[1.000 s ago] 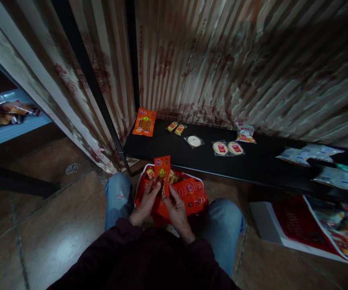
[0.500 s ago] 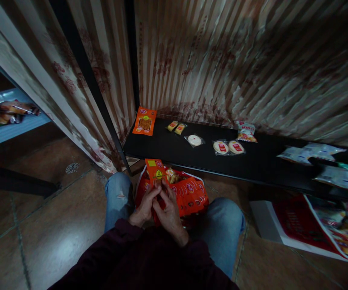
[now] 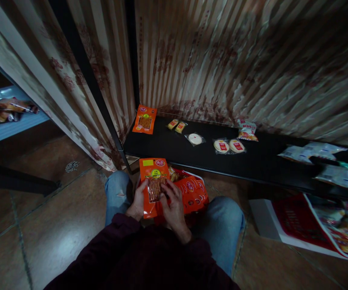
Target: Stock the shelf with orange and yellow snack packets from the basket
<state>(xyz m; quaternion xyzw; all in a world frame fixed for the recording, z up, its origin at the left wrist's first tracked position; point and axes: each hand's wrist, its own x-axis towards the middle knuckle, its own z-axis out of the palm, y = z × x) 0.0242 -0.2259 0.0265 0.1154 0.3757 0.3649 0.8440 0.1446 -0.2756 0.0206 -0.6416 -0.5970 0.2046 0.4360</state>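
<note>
An orange snack packet (image 3: 153, 186) is held up flat in front of me, its clear window showing rows of brown sticks. My left hand (image 3: 137, 202) grips the packet's left edge, with the fingers hidden behind it. My right hand (image 3: 174, 207) has its thumb and fingertips on the packet's right side, over the window. Below, between my knees, sits a red bag (image 3: 203, 177) with other orange packaging (image 3: 192, 194) in or on it; the held packet covers part of it.
On the low black shelf (image 3: 192, 158) stand a matching orange packet (image 3: 144, 119), small yellow packs (image 3: 176, 125), round white wrapped biscuits (image 3: 228, 146), a white-and-red bag (image 3: 247, 130) and silvery packs (image 3: 297, 153). A red-and-white box (image 3: 301, 221) of snacks lies at right. A black post (image 3: 101, 96) rises at left.
The packet has turned to face me and its window now shows. My hands, earlier close together at its lower end, have moved apart to its two sides.
</note>
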